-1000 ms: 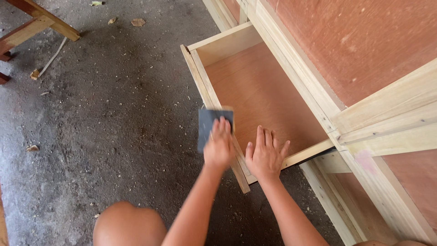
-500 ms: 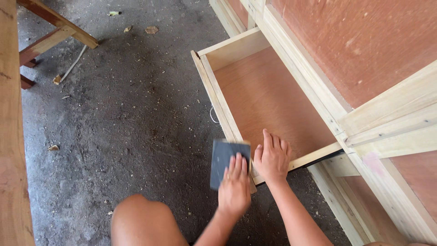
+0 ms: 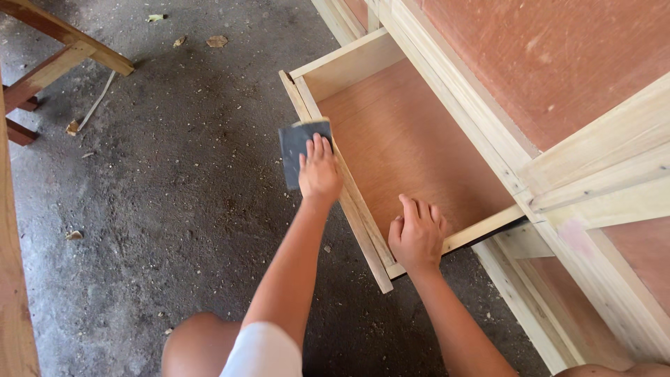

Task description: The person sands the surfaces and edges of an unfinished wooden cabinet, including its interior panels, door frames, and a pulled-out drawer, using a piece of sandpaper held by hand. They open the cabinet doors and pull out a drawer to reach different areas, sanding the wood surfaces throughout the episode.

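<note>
A pale wooden drawer (image 3: 349,70) with a reddish plywood bottom stands pulled out of a large wooden cabinet (image 3: 558,84). My left hand (image 3: 319,171) presses a dark grey sheet of sandpaper (image 3: 296,143) flat against the drawer's front board (image 3: 359,223), about halfway along it. My right hand (image 3: 417,234) rests on the drawer's near corner, fingers curled over the edge into the drawer. My bare knee (image 3: 199,345) shows at the bottom.
The floor is rough grey concrete with dust and small scraps (image 3: 216,40). Wooden frame legs (image 3: 66,52) stand at the upper left, and a plank edge (image 3: 14,307) runs down the left side. The cabinet's pale rails (image 3: 600,181) fill the right.
My left hand has slid the sandpaper along the drawer's front board, away from me, from the near corner to about halfway. My right hand stays at the near corner.
</note>
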`<state>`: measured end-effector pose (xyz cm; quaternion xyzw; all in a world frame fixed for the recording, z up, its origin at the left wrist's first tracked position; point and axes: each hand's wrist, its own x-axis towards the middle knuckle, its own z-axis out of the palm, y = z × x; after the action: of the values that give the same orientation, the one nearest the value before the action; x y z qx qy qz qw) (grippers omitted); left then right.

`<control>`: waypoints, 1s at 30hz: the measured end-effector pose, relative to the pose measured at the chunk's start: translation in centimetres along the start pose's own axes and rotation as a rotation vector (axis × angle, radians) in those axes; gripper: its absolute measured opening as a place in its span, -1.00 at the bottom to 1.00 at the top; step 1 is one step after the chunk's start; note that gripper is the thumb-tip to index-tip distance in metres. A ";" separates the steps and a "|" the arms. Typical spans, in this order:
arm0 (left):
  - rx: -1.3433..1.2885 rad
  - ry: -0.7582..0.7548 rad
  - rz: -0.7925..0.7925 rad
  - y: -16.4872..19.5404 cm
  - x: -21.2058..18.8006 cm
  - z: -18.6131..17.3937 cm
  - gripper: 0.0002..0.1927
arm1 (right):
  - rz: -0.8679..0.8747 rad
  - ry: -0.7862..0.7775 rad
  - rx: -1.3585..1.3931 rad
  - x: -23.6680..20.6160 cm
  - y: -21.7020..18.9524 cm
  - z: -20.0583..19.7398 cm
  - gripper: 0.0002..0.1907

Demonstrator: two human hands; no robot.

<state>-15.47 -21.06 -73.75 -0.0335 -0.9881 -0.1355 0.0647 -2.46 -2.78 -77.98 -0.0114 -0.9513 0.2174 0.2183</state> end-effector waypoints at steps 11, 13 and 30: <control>-0.032 -0.127 0.210 6.3 -21.4 1.9 -0.40 | -0.044 0.073 0.074 -0.2 0.3 -0.3 -0.55; 0.055 -0.066 0.174 5.0 -16.9 2.3 -0.39 | -0.038 0.086 0.116 -0.3 0.5 -0.3 -0.55; -0.136 -0.132 0.167 7.5 -25.7 1.9 -0.41 | -0.030 0.191 0.335 -0.2 0.8 -0.9 -0.48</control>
<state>10.35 -14.63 -77.12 -0.1287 -0.9725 -0.1940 0.0080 -2.00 -1.70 -77.64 0.0189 -0.8768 0.3675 0.3095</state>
